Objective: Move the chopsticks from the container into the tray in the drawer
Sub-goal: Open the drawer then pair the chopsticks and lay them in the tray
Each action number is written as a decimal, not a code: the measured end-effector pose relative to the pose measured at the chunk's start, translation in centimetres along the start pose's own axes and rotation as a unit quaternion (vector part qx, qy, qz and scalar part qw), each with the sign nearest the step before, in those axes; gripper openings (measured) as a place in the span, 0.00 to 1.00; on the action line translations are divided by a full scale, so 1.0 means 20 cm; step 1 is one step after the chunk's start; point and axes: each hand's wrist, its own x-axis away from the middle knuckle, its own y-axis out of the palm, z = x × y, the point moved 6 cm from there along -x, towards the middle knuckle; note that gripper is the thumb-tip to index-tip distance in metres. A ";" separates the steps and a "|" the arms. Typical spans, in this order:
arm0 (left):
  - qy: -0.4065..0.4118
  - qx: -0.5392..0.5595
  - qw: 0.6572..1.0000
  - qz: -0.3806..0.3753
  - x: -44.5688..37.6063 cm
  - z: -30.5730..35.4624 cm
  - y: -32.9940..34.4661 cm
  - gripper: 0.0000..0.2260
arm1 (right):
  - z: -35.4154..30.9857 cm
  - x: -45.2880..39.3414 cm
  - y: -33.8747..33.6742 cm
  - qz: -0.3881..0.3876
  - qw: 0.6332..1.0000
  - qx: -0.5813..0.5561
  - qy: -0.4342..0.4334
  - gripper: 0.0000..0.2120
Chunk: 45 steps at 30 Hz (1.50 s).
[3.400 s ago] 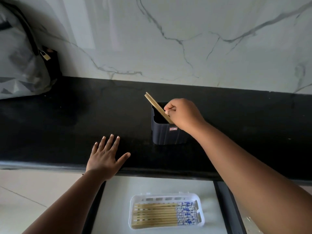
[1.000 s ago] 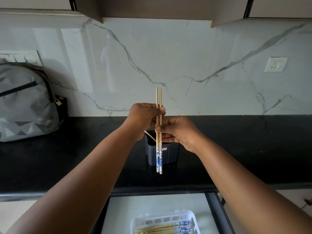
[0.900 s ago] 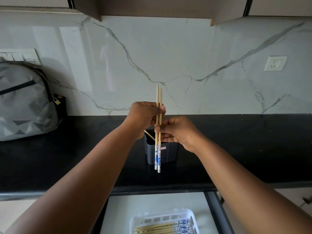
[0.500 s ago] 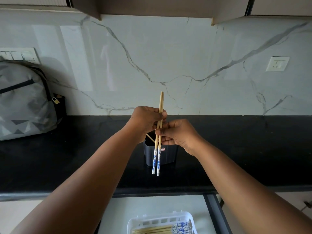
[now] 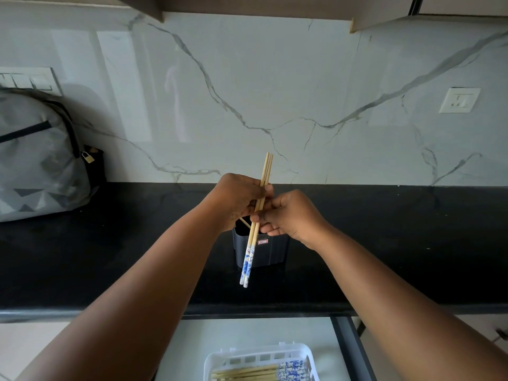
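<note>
Now your left hand (image 5: 238, 198) and right hand (image 5: 288, 215) both pinch a pair of chopsticks (image 5: 257, 218), fingers (image 5: 266, 188) curled round it, above the container (image 5: 270, 250). Next, lower it into the tray (image 5: 220, 362) below.

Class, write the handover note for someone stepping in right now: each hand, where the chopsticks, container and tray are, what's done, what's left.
Left hand: grips the chopstick pair at mid-shaft.
Right hand: pinches the same pair just below.
The pair is held nearly upright above the counter, patterned ends down, in front of the dark container.
Done: several chopsticks lie in the white tray in the open drawer.
Left: lay this pair in the tray; at least one more chopstick shows in the container.
</note>
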 end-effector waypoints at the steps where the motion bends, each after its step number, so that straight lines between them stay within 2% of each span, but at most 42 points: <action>1: -0.002 -0.007 1.000 -0.001 0.00 0.00 0.00 0.09 | 0.00 0.00 0.01 -0.004 1.000 0.006 0.005 0.02; 6: -0.014 -0.020 1.000 -0.018 0.00 -0.03 0.00 0.11 | 0.00 -0.01 0.04 -0.026 0.999 0.031 0.032 0.03; 12: -0.015 0.022 1.000 -0.007 -0.02 -0.05 0.00 0.09 | 0.02 -0.06 0.01 -0.004 0.991 0.123 0.044 0.04; 16: -0.022 0.062 0.998 -0.003 -0.05 -0.07 -0.01 0.04 | 0.03 -0.05 -0.02 0.018 0.996 0.083 0.037 0.06; 23: -0.032 0.132 0.991 0.018 -0.08 -0.21 -0.04 0.06 | 0.19 -0.02 0.03 0.023 0.995 -0.051 0.079 0.05; 28: -0.049 0.095 0.994 -0.014 -0.05 -0.49 -0.10 0.08 | 0.43 0.04 0.17 -0.015 0.993 -0.071 0.093 0.03; 29: -0.038 0.051 0.998 -0.026 -0.04 -0.54 -0.13 0.10 | 0.50 0.05 0.21 -0.020 0.993 -0.054 0.099 0.04; 30: -0.002 -0.040 0.999 -0.026 -0.04 -0.59 -0.19 0.13 | 0.56 0.07 0.25 -0.027 0.994 -0.017 0.104 0.03; 31: 0.059 -0.176 0.982 -0.020 -0.04 -0.63 -0.25 0.19 | 0.63 0.09 0.28 -0.038 0.993 0.030 0.107 0.02; 32: 0.123 -0.327 0.937 -0.023 -0.02 -0.66 -0.29 0.27 | 0.69 0.12 0.32 -0.053 0.989 0.084 0.108 0.03; 34: 0.195 -0.542 0.816 -0.054 0.01 -0.80 -0.36 0.43 | 0.83 0.18 0.38 -0.094 0.969 0.205 0.098 0.05; 35: 0.189 -0.600 0.775 -0.065 0.02 -0.88 -0.41 0.47 | 0.88 0.21 0.41 -0.120 0.955 0.257 0.090 0.04; 37: 0.147 -0.674 0.721 -0.066 0.03 -1.04 -0.51 0.49 | 0.99 0.28 0.46 -0.174 0.926 0.322 0.089 0.03; 38: 0.132 -0.691 0.708 -0.059 0.03 -1.10 -0.54 0.48 | 1.05 0.30 0.48 -0.200 0.912 0.344 0.096 0.05; 42: 0.112 -0.701 0.704 -0.017 0.02 -1.20 -0.59 0.44 | 1.23 0.39 0.60 -0.293 0.844 0.438 0.099 0.07; 45: 0.072 -0.716 0.694 0.028 -0.02 -1.24 -0.62 0.42 | 1.33 0.43 0.68 -0.326 0.813 0.471 0.099 0.10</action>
